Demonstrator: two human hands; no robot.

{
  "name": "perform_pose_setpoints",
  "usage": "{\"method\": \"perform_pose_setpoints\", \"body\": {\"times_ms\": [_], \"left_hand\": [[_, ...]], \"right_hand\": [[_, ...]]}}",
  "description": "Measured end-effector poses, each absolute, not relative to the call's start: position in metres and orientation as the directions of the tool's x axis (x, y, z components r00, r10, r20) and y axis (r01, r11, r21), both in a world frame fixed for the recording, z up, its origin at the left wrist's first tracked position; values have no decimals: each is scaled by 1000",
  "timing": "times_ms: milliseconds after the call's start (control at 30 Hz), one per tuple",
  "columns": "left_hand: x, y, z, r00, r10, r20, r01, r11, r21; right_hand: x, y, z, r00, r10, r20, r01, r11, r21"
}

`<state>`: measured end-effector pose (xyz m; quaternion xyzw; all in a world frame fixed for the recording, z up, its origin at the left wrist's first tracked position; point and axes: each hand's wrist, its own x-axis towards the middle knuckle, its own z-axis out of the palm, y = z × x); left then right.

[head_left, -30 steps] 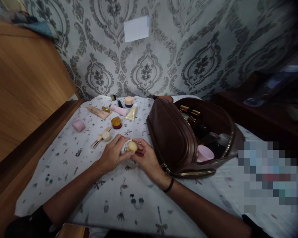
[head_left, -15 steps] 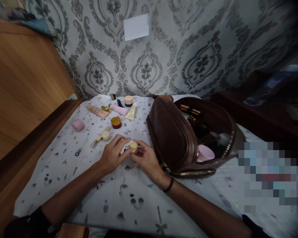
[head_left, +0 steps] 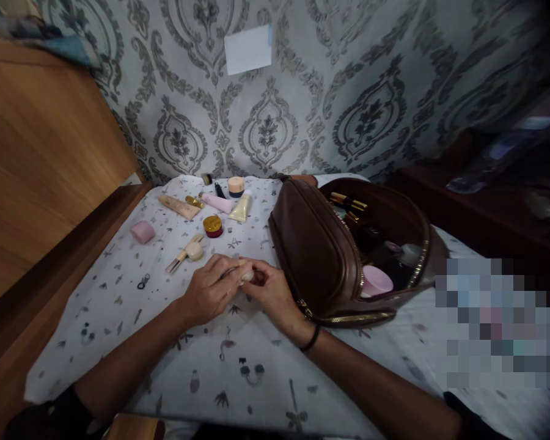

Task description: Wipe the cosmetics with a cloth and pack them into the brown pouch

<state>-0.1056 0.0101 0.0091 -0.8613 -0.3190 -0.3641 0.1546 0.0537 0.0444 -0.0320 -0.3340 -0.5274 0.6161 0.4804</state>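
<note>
My left hand (head_left: 214, 288) and my right hand (head_left: 271, 294) meet in front of the brown bag. Between their fingertips is a small rounded cream-coloured piece (head_left: 246, 275), perhaps a jar, mostly covered. My right fingers pinch it from the right. My left fingers close over it; the crumpled white tissue seen in them half a second ago is now hardly visible. Beyond my left hand lie a small cream jar (head_left: 194, 251) and a slim beige tube with a gold end (head_left: 178, 261). A red jar with a gold lid (head_left: 213, 227) stands farther back.
The brown bag (head_left: 309, 244) lies unzipped at right, holding a pink cup-like item (head_left: 376, 281) and gold-trimmed cosmetics. Several tubes, including a pink one (head_left: 216, 201), lie toward the wall. A pink item (head_left: 142, 231) sits at left. A wooden cabinet (head_left: 50, 116) borders the left.
My left fingers have shifted over the cream-coloured piece, covering more of it and the white tissue. The view has turned slightly; the bag and the laid-out cosmetics stay in place.
</note>
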Motion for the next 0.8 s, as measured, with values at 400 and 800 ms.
{"method": "perform_pose_setpoints", "body": {"times_ms": [400,800], "left_hand": [[-111,14,7,331,707,625,731,-611,303],[-115,17,8,226,843,488,724,-481,494]], "right_hand": [[52,39,-35,-363,888,282,-35,289,-957],[52,38,-29,-376,924,69,-348,-72,-935]]}}
